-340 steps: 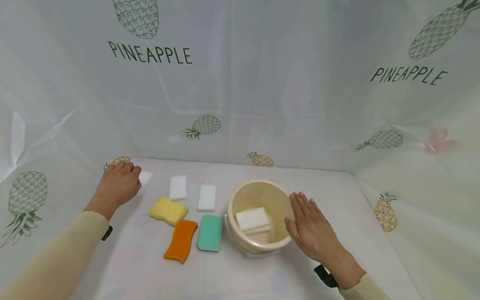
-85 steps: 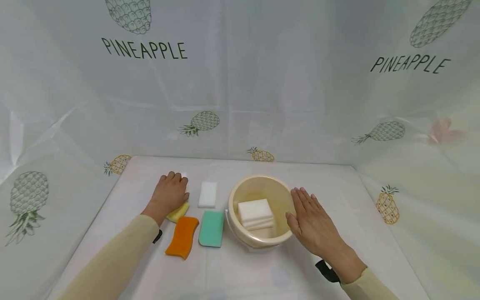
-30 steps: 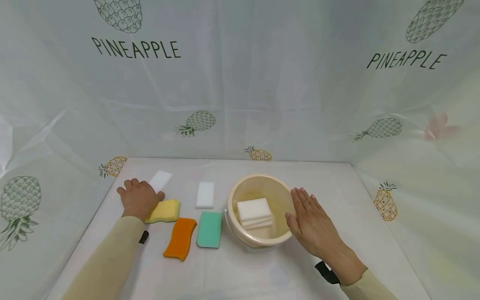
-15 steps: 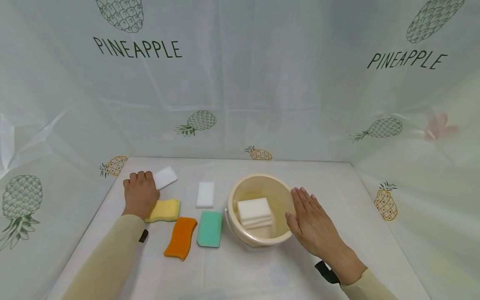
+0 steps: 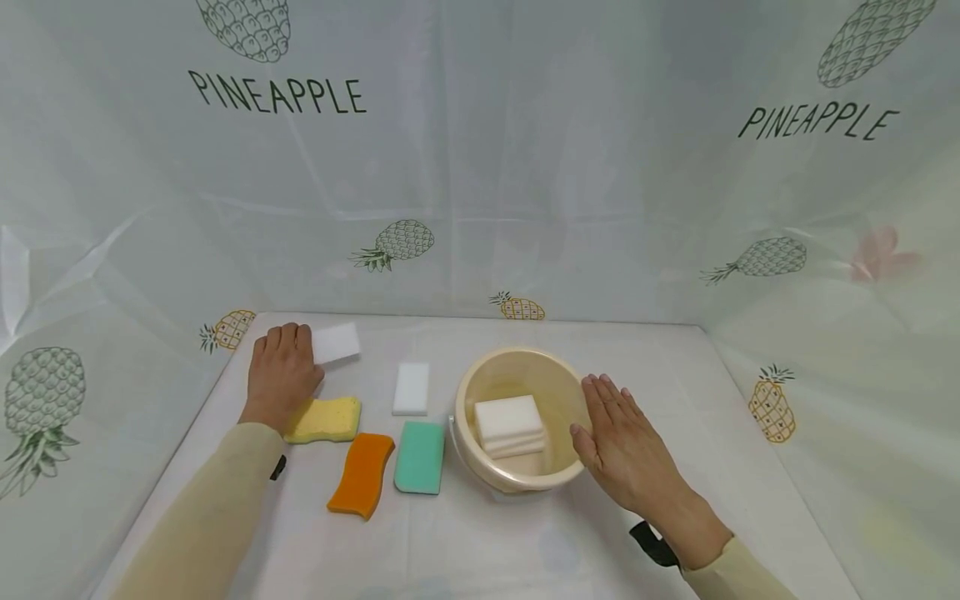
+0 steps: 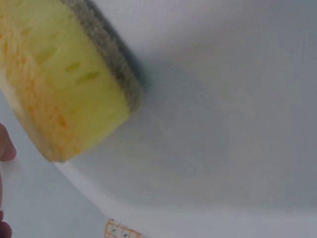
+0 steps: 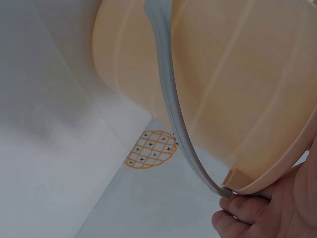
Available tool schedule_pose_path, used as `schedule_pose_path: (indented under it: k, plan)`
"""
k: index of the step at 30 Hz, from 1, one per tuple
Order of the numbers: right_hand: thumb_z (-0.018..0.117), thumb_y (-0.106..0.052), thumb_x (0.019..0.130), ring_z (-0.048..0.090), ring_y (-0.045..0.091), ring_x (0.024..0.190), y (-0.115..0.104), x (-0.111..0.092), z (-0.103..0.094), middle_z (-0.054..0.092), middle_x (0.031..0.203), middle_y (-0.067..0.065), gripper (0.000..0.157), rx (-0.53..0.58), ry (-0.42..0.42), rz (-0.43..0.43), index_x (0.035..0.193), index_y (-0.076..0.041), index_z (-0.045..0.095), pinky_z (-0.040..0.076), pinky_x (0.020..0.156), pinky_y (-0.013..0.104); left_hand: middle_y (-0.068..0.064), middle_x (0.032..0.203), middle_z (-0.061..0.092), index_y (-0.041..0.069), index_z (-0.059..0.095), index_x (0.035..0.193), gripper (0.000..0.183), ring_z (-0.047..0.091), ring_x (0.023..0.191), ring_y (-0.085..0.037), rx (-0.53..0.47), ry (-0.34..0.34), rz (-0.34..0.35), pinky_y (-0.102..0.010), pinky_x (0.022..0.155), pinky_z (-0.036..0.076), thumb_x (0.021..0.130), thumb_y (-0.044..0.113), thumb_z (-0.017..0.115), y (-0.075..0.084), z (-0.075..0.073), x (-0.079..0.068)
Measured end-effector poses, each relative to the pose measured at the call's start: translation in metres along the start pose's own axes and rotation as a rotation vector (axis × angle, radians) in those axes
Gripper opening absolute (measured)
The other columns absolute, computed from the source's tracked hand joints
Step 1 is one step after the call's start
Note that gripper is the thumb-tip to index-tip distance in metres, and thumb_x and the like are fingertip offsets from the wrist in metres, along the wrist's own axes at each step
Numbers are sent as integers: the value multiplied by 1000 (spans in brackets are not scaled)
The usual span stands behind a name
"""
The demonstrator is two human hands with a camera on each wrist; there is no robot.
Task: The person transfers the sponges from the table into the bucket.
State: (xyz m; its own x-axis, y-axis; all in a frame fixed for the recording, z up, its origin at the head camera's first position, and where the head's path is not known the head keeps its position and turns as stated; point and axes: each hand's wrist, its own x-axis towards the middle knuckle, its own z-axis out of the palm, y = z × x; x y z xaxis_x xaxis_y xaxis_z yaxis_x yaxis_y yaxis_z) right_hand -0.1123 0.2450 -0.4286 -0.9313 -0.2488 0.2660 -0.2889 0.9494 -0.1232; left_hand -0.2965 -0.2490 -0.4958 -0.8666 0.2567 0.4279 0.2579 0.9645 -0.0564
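My left hand [image 5: 285, 367] is at the back left of the table and grips one end of a white sponge [image 5: 337, 342], which sticks out to the right of the fingers. A yellow sponge [image 5: 326, 419] lies just in front of that hand; in the left wrist view the yellow sponge [image 6: 69, 74] shows a grey scouring side. My right hand [image 5: 607, 412] lies flat and open against the right side of a beige bucket [image 5: 517, 357]. The bucket [image 7: 233, 74] has a grey handle [image 7: 168, 114] hanging down its wall. Stacked white sponges [image 5: 510, 421] lie inside it.
Another white sponge [image 5: 411, 388], an orange sponge [image 5: 362, 475] and a green sponge [image 5: 420, 457] lie on the table left of the bucket. A white cloth printed with pineapples [image 5: 405, 242] covers the table and hangs behind and at both sides.
My left hand has carried the white sponge from beside the yellow one to the left and back, and it has turned. The right hand and bucket have not moved.
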Motion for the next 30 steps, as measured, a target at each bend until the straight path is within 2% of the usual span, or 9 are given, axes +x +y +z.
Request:
schedule_pose_path:
  k: [7, 13, 16, 23, 30]
  plan:
    - [39, -40, 102, 29, 35, 146, -1, 1, 0, 36, 154, 19, 64, -1, -8, 1, 149, 2, 31, 26, 116, 52, -23, 111, 45, -7, 40, 116, 55, 41, 105, -40, 5, -4, 51, -54, 93, 37, 80, 26, 66, 2, -9, 11]
    - [39, -40, 102, 30, 35, 146, -2, 3, 1, 37, 154, 19, 64, -2, -7, -3, 149, 3, 31, 26, 116, 52, -23, 114, 50, -7, 43, 118, 61, 45, 107, -40, -7, 85, 151, -54, 94, 40, 77, 32, 67, 10, -21, 22]
    - [39, -40, 102, 30, 36, 145, -3, 3, 0, 37, 153, 20, 64, -1, -6, -4, 149, 3, 32, 26, 116, 52, -23, 112, 51, -7, 44, 118, 60, 45, 106, -40, -24, 112, 190, -53, 95, 39, 78, 34, 62, 18, -29, 27]
    - [39, -40, 102, 30, 35, 146, -3, 4, 0, 37, 153, 19, 64, 3, -2, -4, 149, 3, 33, 26, 116, 51, -21, 106, 52, -4, 46, 109, 55, 46, 101, -38, -44, 139, 224, -51, 89, 40, 76, 39, 54, 41, -49, 36]
    - [40, -40, 102, 30, 35, 146, -3, 3, 1, 38, 153, 19, 63, -4, 5, -7, 148, 2, 34, 25, 116, 51, -19, 105, 53, -3, 47, 110, 57, 46, 99, -36, -88, 131, 252, -49, 86, 39, 74, 41, 51, 65, -71, 39]
